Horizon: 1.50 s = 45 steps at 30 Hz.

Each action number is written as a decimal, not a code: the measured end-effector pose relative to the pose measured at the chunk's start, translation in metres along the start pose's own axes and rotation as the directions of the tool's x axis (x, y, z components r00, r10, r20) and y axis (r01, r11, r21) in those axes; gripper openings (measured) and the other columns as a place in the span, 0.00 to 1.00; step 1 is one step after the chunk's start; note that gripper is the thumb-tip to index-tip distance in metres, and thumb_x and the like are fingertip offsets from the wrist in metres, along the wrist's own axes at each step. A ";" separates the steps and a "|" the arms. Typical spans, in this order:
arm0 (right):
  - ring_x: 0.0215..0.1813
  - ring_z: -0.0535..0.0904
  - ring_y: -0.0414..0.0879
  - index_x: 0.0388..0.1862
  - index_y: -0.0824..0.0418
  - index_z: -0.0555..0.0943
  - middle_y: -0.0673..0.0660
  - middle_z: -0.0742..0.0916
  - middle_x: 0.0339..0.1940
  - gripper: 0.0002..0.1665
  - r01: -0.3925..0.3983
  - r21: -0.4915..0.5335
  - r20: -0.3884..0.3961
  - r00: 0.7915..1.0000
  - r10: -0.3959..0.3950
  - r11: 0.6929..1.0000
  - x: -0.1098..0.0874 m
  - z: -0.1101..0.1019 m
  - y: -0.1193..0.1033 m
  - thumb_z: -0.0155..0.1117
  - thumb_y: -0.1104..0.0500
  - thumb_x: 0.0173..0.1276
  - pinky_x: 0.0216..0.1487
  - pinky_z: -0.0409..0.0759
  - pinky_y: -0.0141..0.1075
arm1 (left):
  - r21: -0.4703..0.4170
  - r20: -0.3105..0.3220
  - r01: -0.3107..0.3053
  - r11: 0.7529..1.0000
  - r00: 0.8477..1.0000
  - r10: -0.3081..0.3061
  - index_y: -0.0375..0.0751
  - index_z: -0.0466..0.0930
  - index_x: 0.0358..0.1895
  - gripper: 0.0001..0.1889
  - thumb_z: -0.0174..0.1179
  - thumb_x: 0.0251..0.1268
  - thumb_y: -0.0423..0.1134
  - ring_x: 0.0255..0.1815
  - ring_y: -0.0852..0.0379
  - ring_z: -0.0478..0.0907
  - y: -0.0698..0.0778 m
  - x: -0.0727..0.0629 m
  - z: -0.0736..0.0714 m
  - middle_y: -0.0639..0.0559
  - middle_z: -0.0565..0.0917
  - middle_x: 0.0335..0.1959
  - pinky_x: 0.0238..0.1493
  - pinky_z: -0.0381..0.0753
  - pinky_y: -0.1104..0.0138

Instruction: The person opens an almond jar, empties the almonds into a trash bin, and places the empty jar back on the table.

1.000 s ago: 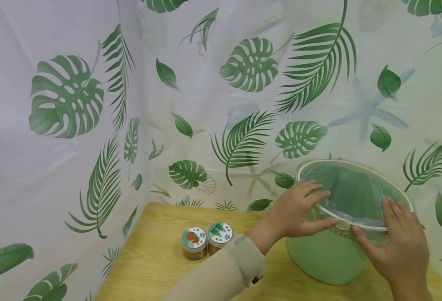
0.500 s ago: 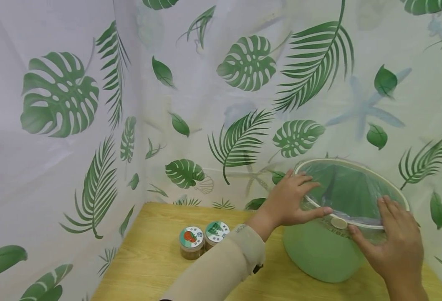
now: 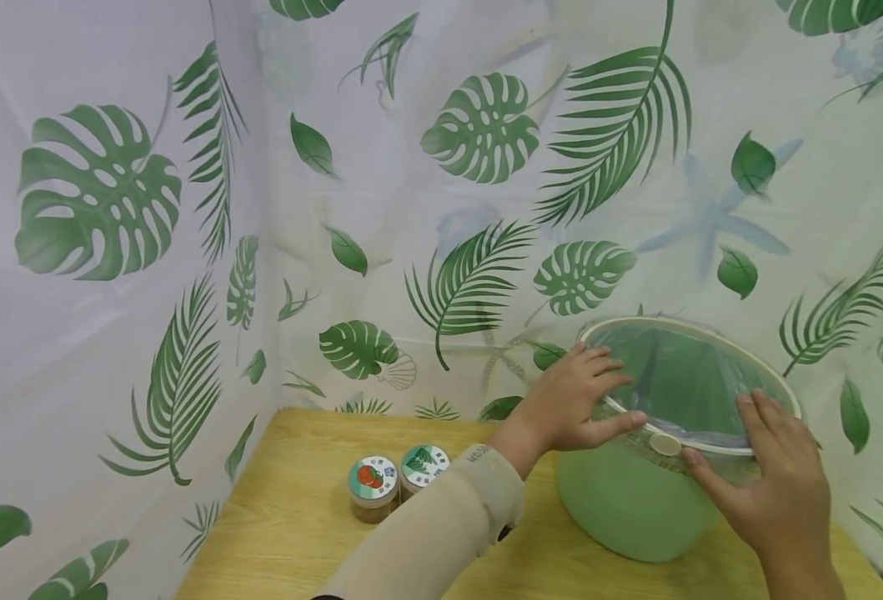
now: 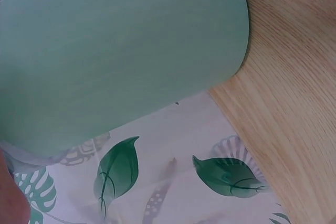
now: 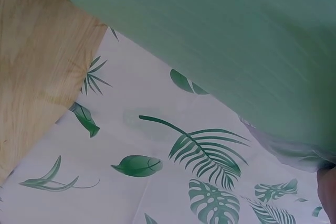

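Note:
A light green trash can (image 3: 636, 508) stands on the wooden table, lined with a clear plastic bag (image 3: 666, 375). A cream ring (image 3: 711, 333) with a round tab (image 3: 664, 444) at the front runs round its top over the bag. My left hand (image 3: 561, 404) rests on the ring's left side, fingers spread, the thumb pointing toward the tab. On the right side my right hand (image 3: 775, 475) lies with straight fingers over the ring and its thumb at the front, beside the tab. Both wrist views show mostly the can's green side wall (image 4: 126, 51), with a bit of hand at a lower corner.
Two small lidded jars, one with a tomato label (image 3: 373, 479) and one with a green leafy label (image 3: 422, 467), stand left of the can, partly behind my left sleeve (image 3: 441, 525). Leaf-printed sheeting (image 3: 381, 208) rises behind and left of the table (image 3: 291, 500).
The head view has turned slightly right, so everything sits further left. My left hand has slid a little back along the ring, its thumb away from the tab. The right hand keeps its place.

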State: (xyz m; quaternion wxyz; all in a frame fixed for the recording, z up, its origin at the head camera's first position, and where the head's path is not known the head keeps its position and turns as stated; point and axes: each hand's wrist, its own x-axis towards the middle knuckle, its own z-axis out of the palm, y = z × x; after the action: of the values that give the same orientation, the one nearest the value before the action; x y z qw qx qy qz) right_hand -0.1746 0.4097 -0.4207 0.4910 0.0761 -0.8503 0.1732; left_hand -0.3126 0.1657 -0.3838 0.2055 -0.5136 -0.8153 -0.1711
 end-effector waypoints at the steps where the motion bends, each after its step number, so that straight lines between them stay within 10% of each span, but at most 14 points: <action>1: 0.72 0.70 0.82 0.75 0.69 0.75 0.77 0.77 0.73 0.67 -0.002 0.002 0.002 1.000 0.002 1.000 0.000 0.000 0.000 0.60 0.14 0.61 0.81 0.59 0.69 | 0.011 0.007 0.000 1.000 1.000 0.000 0.51 0.78 0.74 0.32 0.52 0.80 0.66 0.87 0.49 0.59 0.000 0.000 0.000 0.51 0.73 0.80 0.89 0.44 0.58; 8: 0.69 0.73 0.82 0.73 0.67 0.78 0.76 0.79 0.72 0.57 -0.009 0.002 0.033 0.999 0.009 1.000 -0.008 0.004 -0.003 0.77 0.28 0.57 0.77 0.62 0.72 | 0.052 0.065 0.025 0.998 0.997 -0.029 0.54 0.66 0.82 0.39 0.49 0.78 0.71 0.90 0.49 0.50 0.001 -0.008 0.006 0.53 0.67 0.84 0.89 0.43 0.58; 45: 0.74 0.72 0.78 0.67 0.69 0.83 0.76 0.81 0.69 0.52 -0.048 0.026 0.013 0.999 0.047 0.999 0.001 -0.004 -0.007 0.81 0.35 0.54 0.81 0.60 0.69 | 0.084 -0.060 0.012 0.996 0.998 -0.007 0.38 0.58 0.84 0.50 0.58 0.72 0.69 0.88 0.47 0.56 0.010 -0.005 0.009 0.44 0.67 0.84 0.88 0.50 0.58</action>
State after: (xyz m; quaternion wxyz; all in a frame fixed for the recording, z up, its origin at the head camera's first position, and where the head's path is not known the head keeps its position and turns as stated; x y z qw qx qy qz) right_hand -0.1701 0.4046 -0.4161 0.4804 0.0636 -0.8526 0.1957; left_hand -0.3032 0.1700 -0.3935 0.2503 -0.4953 -0.8178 -0.1527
